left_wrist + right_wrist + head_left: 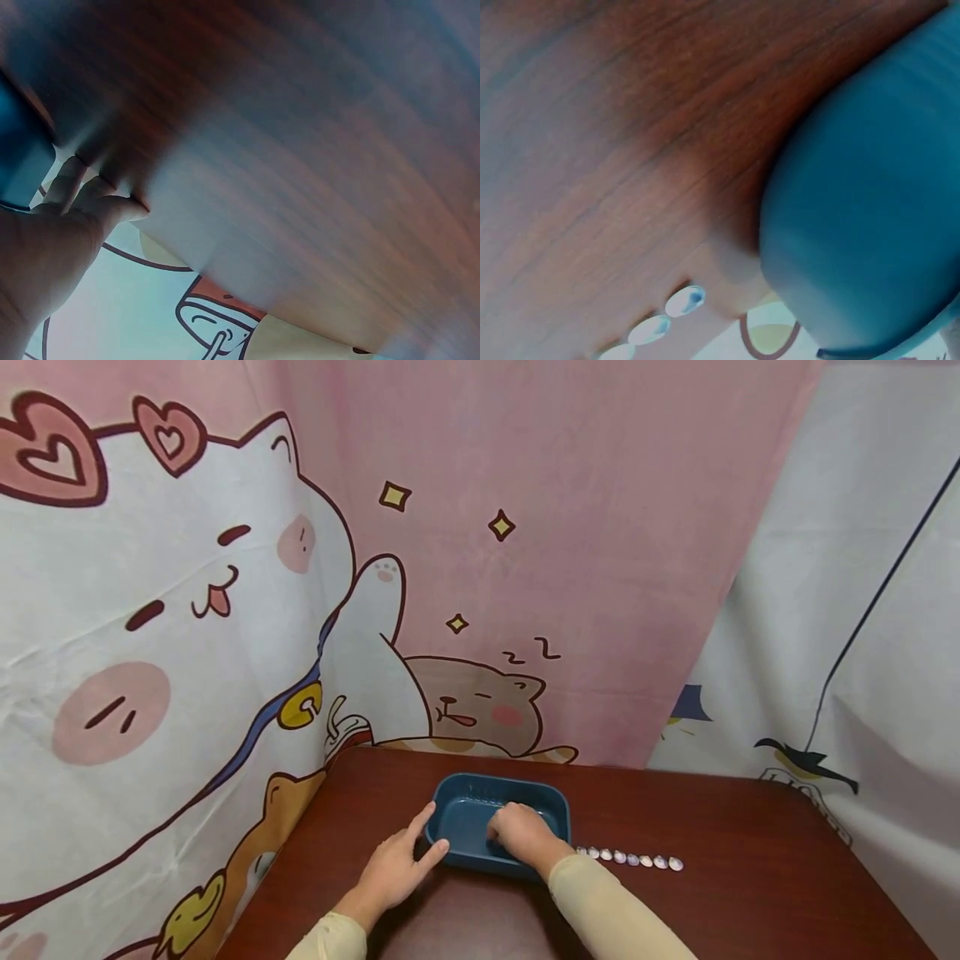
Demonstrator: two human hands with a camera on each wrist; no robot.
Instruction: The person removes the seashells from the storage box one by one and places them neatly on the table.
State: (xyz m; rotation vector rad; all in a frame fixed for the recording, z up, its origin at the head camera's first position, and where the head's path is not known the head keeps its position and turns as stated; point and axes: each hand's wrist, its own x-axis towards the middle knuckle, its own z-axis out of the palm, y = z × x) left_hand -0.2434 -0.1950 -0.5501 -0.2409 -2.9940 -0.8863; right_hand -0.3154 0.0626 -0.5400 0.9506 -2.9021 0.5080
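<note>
A dark blue rectangular basin (459, 858) with rounded corners stands on the table. My left hand (393, 868) is at its left end, index finger and thumb spread along the rim; the left wrist view shows the extended fingers (69, 180) beside a corner of the basin. Over the near wall reaches my right hand (525, 835), fingers bent down into the basin. Its fingertips are hidden behind the hand, so I cannot tell whether they pinch anything. To the right of the basin lies a row of small pale seashells (633, 860), partly seen in the right wrist view as shells (649, 330).
The reddish-brown wooden table (720, 827) extends to both sides of the basin. Behind and to the left hangs a pink and white cartoon-cat curtain (600, 568). My right forearm in a cream sleeve (607, 906) passes close to the left end of the shell row.
</note>
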